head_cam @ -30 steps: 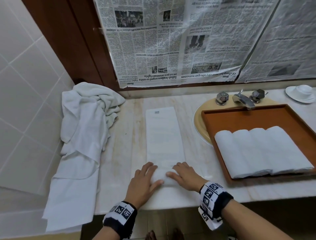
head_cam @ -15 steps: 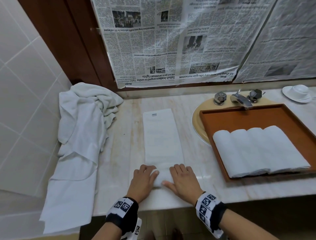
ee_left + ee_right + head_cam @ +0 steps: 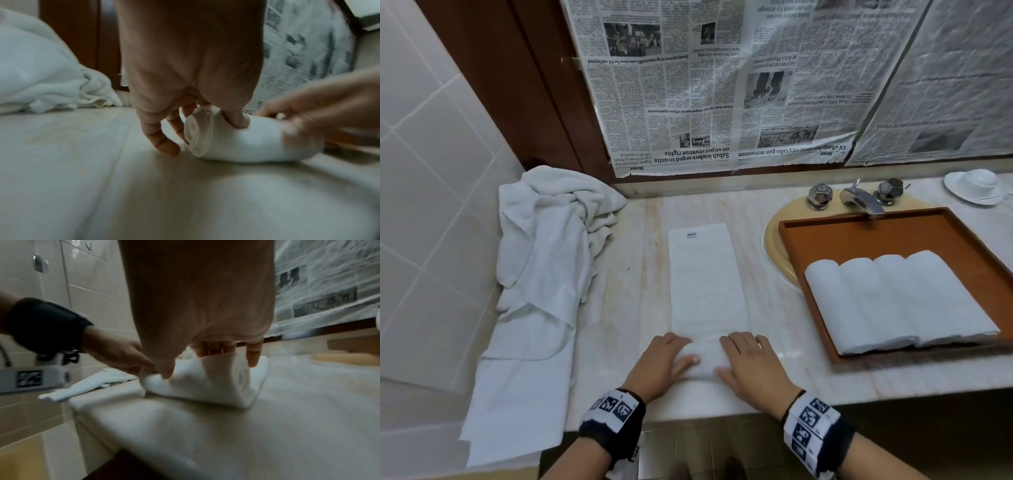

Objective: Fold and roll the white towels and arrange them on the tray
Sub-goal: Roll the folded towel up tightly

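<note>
The right hand (image 3: 197,308) fills the upper middle, seen from the wrist, its fingers (image 3: 254,353) curled over the top of a partly rolled white cloth towel (image 3: 205,386) and its thumb pressing the near side. The spiral end of the roll faces right. The towel lies on a pale stone counter (image 3: 267,426) near its front edge. The left hand (image 3: 121,353), with a black wrist strap (image 3: 45,324), touches the towel's left end. Beige wall tiles (image 3: 92,280) stand behind, newspaper sheets (image 3: 329,280) at right.

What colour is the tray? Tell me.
Reddish-brown tray, clearest in the head view.
</note>
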Demonstrator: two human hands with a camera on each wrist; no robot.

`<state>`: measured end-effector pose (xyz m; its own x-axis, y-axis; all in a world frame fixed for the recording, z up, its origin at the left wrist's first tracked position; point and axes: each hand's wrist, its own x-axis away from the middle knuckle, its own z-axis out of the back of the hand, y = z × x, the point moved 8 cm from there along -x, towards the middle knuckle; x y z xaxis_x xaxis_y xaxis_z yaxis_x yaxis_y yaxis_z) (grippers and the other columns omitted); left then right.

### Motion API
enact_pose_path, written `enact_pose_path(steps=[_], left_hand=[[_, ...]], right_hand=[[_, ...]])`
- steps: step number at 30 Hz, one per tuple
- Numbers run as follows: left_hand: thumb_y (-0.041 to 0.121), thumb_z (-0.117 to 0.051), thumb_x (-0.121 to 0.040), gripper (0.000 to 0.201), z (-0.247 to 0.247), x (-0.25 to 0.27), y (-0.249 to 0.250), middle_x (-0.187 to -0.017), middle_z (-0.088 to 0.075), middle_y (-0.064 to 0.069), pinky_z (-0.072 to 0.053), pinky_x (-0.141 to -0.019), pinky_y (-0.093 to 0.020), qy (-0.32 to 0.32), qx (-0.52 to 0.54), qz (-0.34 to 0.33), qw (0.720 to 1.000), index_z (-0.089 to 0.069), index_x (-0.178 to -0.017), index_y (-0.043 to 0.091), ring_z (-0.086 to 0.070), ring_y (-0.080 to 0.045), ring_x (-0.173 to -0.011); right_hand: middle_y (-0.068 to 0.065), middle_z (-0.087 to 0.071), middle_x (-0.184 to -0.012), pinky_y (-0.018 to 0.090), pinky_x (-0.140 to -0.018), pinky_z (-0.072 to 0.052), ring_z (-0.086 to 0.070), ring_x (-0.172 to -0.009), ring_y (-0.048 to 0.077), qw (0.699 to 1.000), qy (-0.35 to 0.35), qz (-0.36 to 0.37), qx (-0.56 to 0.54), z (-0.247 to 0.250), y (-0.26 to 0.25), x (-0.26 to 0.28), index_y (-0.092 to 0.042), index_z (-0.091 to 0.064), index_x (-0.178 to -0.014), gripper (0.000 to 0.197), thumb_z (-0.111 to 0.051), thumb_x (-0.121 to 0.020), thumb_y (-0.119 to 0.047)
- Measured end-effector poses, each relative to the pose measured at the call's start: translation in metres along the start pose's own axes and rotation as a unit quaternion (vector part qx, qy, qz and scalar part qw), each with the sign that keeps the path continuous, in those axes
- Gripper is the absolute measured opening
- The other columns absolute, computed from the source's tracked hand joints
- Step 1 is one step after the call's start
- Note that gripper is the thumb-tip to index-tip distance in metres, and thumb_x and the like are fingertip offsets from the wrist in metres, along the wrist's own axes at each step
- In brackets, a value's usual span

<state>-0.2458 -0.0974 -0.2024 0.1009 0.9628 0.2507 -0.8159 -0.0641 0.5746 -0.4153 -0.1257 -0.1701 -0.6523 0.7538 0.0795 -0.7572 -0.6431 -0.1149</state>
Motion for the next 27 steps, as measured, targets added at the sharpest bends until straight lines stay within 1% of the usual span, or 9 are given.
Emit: enact_pose_path(steps=[4, 8, 12, 15, 18, 20, 22, 25, 27], left_hand=[[0.079, -0.026, -0.088, 0.068, -0.002, -0.007, -0.004, -0.114, -0.064, 0.008, -0.041, -0.092, -0.031, 0.004, 0.049, 0.021, 0.999, -0.063, -0.119, 0.031, -0.055, -0.012, -0.106], [0.06, -0.034, -0.099, 0.05, 0.0, 0.013, 0.015, -0.141, -0.042, 0.011, -0.04, -0.101, -0.038, 0.043, -0.032, 0.022, 0.998, -0.043, -0.142, 0.037, -0.04, -0.017, -0.128], [0.077, -0.033, -0.087, 0.074, -0.001, 0.027, 0.028, -0.147, -0.039, 0.009, -0.042, -0.099, -0.039, 0.066, -0.099, 0.007, 0.993, -0.039, -0.148, 0.035, -0.037, -0.019, -0.134], [0.086, -0.03, -0.079, 0.079, -0.007, 0.023, 0.022, -0.138, -0.045, 0.013, -0.041, -0.1, -0.036, 0.026, -0.06, 0.025, 0.998, -0.044, -0.142, 0.039, -0.04, -0.014, -0.126], [0.085, -0.037, -0.077, 0.072, -0.01, 0.016, 0.016, -0.127, -0.052, 0.012, -0.039, -0.1, -0.034, 0.014, 0.022, 0.036, 0.999, -0.053, -0.133, 0.041, -0.042, -0.014, -0.119], [0.089, -0.035, -0.074, 0.077, -0.01, 0.009, 0.011, -0.121, -0.054, 0.01, -0.039, -0.101, -0.034, 0.015, 0.057, 0.042, 0.997, -0.058, -0.128, 0.039, -0.045, -0.014, -0.115], [0.091, -0.036, -0.072, 0.077, -0.011, 0.004, 0.005, -0.114, -0.055, 0.009, -0.04, -0.1, -0.035, 0.021, 0.078, 0.048, 0.996, -0.063, -0.119, 0.037, -0.049, -0.015, -0.11], [0.086, -0.037, -0.075, 0.071, -0.011, 0.002, 0.006, -0.113, -0.053, 0.008, -0.041, -0.097, -0.032, 0.023, 0.08, 0.057, 0.995, -0.064, -0.116, 0.034, -0.05, -0.016, -0.109], [0.087, -0.031, -0.076, 0.078, -0.008, 0.007, 0.011, -0.123, -0.05, 0.007, -0.04, -0.1, -0.032, 0.032, 0.075, 0.062, 0.995, -0.058, -0.126, 0.033, -0.049, -0.017, -0.115]], right_hand=[[0.003, -0.063, -0.107, 0.039, -0.081, -0.055, -0.063, -0.093, 0.024, 1.0, 0.0, 0.011, -0.002, -0.014, -0.004, 0.003, -0.011, -0.062, -0.119, 0.074, -0.071, -0.065, -0.061], [0.005, -0.052, -0.121, 0.04, -0.085, -0.044, -0.054, -0.109, 0.029, 0.996, -0.075, 0.037, -0.032, -0.007, 0.003, -0.015, -0.014, -0.051, -0.128, 0.054, -0.056, -0.089, -0.049], [0.005, -0.045, -0.132, 0.042, -0.101, -0.035, -0.038, -0.124, 0.025, 0.97, -0.2, 0.001, -0.141, -0.011, 0.015, -0.02, -0.017, -0.046, -0.137, 0.059, -0.057, -0.092, -0.054], [0.004, -0.053, -0.114, 0.039, -0.092, -0.041, -0.047, -0.111, 0.025, 0.935, -0.258, -0.008, -0.245, -0.011, 0.019, -0.015, -0.016, -0.061, -0.115, 0.06, -0.063, -0.08, -0.065], [0.0, -0.055, -0.112, 0.035, -0.091, -0.042, -0.054, -0.106, 0.024, 0.943, -0.199, -0.019, -0.267, -0.002, 0.025, -0.009, -0.02, -0.061, -0.12, 0.061, -0.058, -0.081, -0.067], [0.001, -0.053, -0.122, 0.039, -0.096, -0.044, -0.055, -0.109, 0.024, 0.99, -0.057, -0.007, -0.132, 0.007, 0.024, -0.006, -0.02, -0.053, -0.133, 0.057, -0.049, -0.091, -0.058], [0.0, -0.061, -0.113, 0.038, -0.084, -0.052, -0.062, -0.097, 0.023, 0.999, 0.023, 0.025, -0.039, 0.007, 0.009, -0.001, -0.017, -0.062, -0.121, 0.052, -0.041, -0.091, -0.055], [0.0, -0.063, -0.107, 0.038, -0.076, -0.052, -0.062, -0.094, 0.023, 0.999, 0.002, 0.028, -0.038, -0.003, 0.005, -0.003, -0.017, -0.062, -0.116, 0.061, -0.03, -0.096, -0.064], [0.002, -0.059, -0.115, 0.04, -0.082, -0.047, -0.056, -0.103, 0.025, 0.997, -0.052, 0.024, -0.047, -0.007, 0.01, -0.012, -0.016, -0.056, -0.122, 0.087, -0.003, -0.09, -0.077]])
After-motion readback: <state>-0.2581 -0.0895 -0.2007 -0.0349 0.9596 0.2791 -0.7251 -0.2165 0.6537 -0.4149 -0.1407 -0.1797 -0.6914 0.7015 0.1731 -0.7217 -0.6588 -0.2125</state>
